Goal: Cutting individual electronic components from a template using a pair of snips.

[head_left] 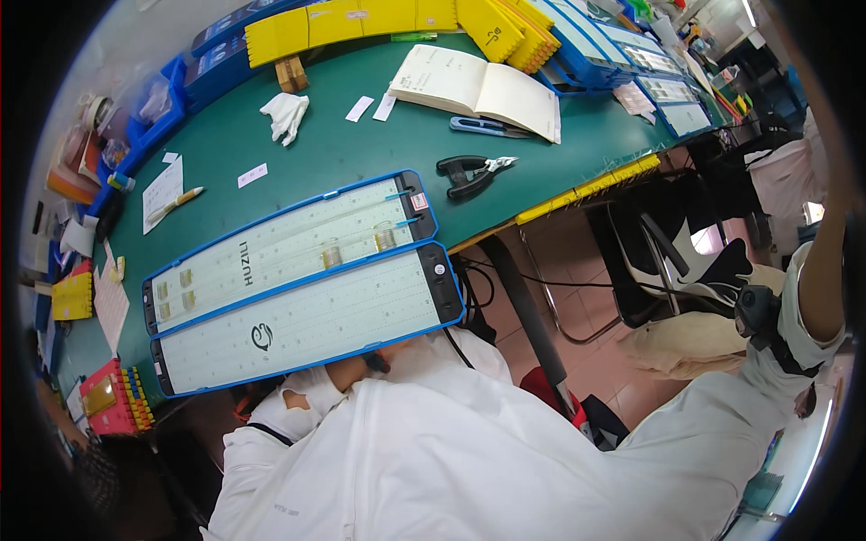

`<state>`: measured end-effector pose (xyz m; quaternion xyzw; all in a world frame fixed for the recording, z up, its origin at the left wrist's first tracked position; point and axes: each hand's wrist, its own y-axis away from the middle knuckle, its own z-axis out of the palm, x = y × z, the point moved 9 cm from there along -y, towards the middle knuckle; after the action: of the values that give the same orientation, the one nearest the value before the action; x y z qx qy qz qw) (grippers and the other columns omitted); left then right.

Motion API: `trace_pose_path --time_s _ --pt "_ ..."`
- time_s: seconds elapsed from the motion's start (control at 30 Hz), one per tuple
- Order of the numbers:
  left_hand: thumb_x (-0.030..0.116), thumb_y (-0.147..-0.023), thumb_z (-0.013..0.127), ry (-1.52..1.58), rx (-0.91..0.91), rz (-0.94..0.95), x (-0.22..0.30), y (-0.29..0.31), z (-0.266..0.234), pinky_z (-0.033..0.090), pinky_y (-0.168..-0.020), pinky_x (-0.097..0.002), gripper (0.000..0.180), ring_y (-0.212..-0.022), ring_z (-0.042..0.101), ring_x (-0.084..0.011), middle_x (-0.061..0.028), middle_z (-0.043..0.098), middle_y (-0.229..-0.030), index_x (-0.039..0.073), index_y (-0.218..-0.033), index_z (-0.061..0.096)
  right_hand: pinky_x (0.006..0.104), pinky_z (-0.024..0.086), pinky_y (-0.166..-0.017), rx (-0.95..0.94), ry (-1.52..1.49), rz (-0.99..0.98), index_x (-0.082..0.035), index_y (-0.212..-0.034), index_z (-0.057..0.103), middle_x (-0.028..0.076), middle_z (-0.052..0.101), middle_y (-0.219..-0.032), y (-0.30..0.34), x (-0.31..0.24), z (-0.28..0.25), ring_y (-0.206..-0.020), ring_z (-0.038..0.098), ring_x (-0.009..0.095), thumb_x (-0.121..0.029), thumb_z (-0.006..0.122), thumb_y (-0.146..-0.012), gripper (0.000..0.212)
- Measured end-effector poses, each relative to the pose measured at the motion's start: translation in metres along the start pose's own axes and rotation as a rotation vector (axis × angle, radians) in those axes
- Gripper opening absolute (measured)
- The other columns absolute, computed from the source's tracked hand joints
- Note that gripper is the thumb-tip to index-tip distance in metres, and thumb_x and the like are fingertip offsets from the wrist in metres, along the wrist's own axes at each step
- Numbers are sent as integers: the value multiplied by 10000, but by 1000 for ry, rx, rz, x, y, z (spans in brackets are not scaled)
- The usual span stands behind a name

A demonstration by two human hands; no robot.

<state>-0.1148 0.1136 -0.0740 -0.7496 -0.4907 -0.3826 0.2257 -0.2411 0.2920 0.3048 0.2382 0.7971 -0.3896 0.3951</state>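
Note:
A long blue-framed case [307, 346] lies opened flat at the near edge of the green table, its two pale panels marked with fine grids. Several small yellowish coil-like pieces [332, 253] sit on its far panel. Below the case's near edge, part of my left hand [347, 372] shows beside a white sleeve; its fingers are hidden, so a grip cannot be made out. My right arm [823, 288] is raised at the right rim, and its hand is out of the picture. Black-handled nippers [466, 175] rest just beyond the case's right end.
An open notebook [519, 95] and blue thread snips [487, 126] lie farther back. Yellow boards [361, 20] line the far edge. A white cloth [285, 115], a wooden block [290, 74] and a pen [176, 206] lie leftward. A chair [649, 261] stands to the right.

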Motion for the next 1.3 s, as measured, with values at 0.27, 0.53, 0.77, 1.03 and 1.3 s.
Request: trace_pose_path --time_s 0.27,0.53,0.77,1.03,1.3 --pt "256 -916 541 225 -5 -82 5 57 -60 261 -1096 -387 434 -1263 445 -302 -162 545 -1273 -21 -1247 502 299 404 -870 8 7 104 -62 -1099 429 20 482 -939 20 26 -6 -997 513 182 -231 529 -934 257" --pt "247 -911 542 261 119 -233 -6 85 -80 257 -1097 -394 416 -1257 451 -300 -157 554 -1259 -15 -1232 515 300 393 -869 -24 -38 128 -59 -1117 419 21 470 -951 28 57 -9 -998 501 180 -224 538 -924 281" --pt "238 -907 544 250 103 -191 -12 63 -71 255 -1097 -400 400 -1252 457 -297 -152 562 -1247 -10 -1220 525 301 382 -867 -15 -32 149 -56 -1133 411 22 459 -962 39 69 -11 -999 491 178 -219 546 -915 304" --pt "229 -902 545 191 104 -156 -7 46 -72 251 -1097 -407 383 -1246 463 -294 -147 571 -1233 -4 -1205 538 302 370 -865 -28 -49 137 -52 -1152 402 23 447 -974 42 67 -13 -999 479 177 -212 556 -905 331" --pt "219 -897 546 153 68 -101 -10 24 -66 248 -1097 -414 365 -1239 469 -291 -142 579 -1219 2 -1191 550 302 358 -863 -40 -43 144 -49 -1170 393 24 435 -986 43 64 -10 -1000 467 175 -205 565 -895 360"
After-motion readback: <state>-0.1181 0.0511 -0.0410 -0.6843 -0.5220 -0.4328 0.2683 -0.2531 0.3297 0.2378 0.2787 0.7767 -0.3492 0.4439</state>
